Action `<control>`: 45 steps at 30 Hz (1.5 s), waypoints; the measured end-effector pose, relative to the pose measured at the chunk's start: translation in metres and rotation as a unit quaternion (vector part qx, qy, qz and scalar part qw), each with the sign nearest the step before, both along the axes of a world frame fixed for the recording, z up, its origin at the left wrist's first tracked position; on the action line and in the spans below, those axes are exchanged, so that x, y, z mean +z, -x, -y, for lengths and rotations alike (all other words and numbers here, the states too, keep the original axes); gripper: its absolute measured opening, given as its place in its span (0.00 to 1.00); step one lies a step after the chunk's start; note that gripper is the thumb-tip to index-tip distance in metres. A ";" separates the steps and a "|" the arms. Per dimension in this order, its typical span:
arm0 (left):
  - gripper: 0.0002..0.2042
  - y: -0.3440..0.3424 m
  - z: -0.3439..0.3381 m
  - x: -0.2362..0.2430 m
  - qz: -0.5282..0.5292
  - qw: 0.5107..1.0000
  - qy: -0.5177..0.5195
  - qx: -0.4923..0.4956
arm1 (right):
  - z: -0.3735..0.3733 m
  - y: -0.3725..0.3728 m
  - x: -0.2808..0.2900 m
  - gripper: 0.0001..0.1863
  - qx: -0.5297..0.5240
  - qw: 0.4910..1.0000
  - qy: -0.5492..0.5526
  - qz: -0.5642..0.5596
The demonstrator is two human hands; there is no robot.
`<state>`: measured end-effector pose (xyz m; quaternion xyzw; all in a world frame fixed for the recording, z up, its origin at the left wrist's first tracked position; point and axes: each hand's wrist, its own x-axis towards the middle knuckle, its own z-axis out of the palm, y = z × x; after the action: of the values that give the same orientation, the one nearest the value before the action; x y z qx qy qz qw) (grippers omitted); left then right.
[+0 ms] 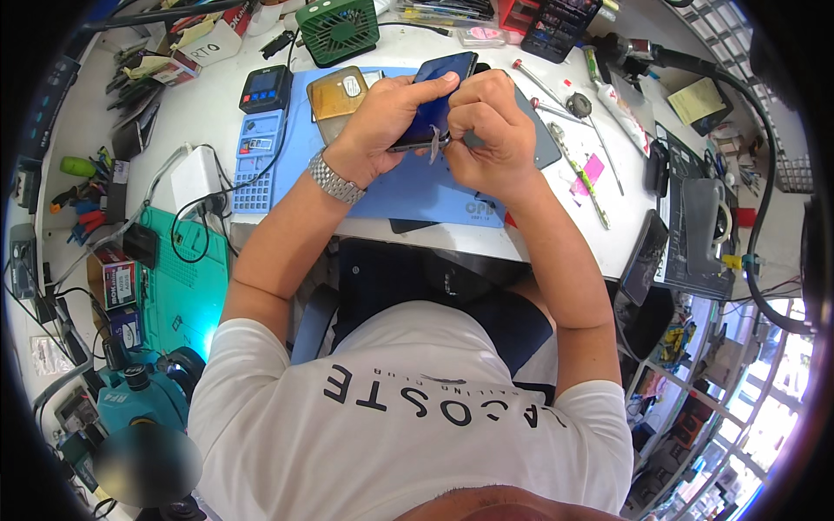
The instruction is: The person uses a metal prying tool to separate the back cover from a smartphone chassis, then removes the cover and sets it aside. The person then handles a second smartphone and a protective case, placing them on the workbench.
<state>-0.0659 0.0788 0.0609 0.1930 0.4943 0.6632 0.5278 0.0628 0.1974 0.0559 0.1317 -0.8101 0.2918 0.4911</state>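
Note:
My left hand (382, 122) grips a dark blue phone (428, 108), thumb lying across its upper part, over the blue mat (395, 200). My right hand (491, 130) is curled with fingers pressed together at the phone's right edge; what they pinch is hidden. A small thin pale, torn-looking piece (434, 143) hangs at the phone's lower right corner beside my right fingers. Left of the phone, a translucent yellowish case (334, 100) lies on the mat. A dark flat slab (543, 143) lies partly under my right hand.
On the white desk (152, 178) are a green fan (339, 35), a small black device (265, 87), a parts tray (254, 182) and screwdrivers (617, 165). A teal microscope (135, 404) and green mat (178, 269) sit at lower left. A black hose (756, 113) arches along the right.

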 end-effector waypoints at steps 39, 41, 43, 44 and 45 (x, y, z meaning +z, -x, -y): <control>0.16 0.007 0.010 0.011 0.145 0.976 -0.162 0.008 | 0.001 0.006 0.000 0.18 -0.051 0.990 -0.023 -0.129; 0.21 0.003 0.009 0.016 0.183 0.963 -0.200 0.002 | 0.002 0.005 -0.001 0.18 -0.038 0.990 0.040 -0.129; 0.28 0.003 0.005 0.014 0.198 0.953 -0.227 -0.008 | 0.000 0.005 0.001 0.18 -0.016 0.986 0.086 -0.139; 0.27 0.004 0.004 0.011 0.183 0.957 -0.225 0.003 | 0.000 0.004 -0.001 0.19 -0.013 0.986 0.107 -0.126; 0.25 0.002 0.004 0.009 0.168 0.960 -0.224 0.014 | 0.000 0.001 -0.007 0.19 -0.010 0.985 0.128 -0.113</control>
<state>-0.0678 0.0744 0.0704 0.1853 0.2401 0.7872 0.5369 0.0614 0.1975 0.0489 0.0919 -0.7068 0.3713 0.5950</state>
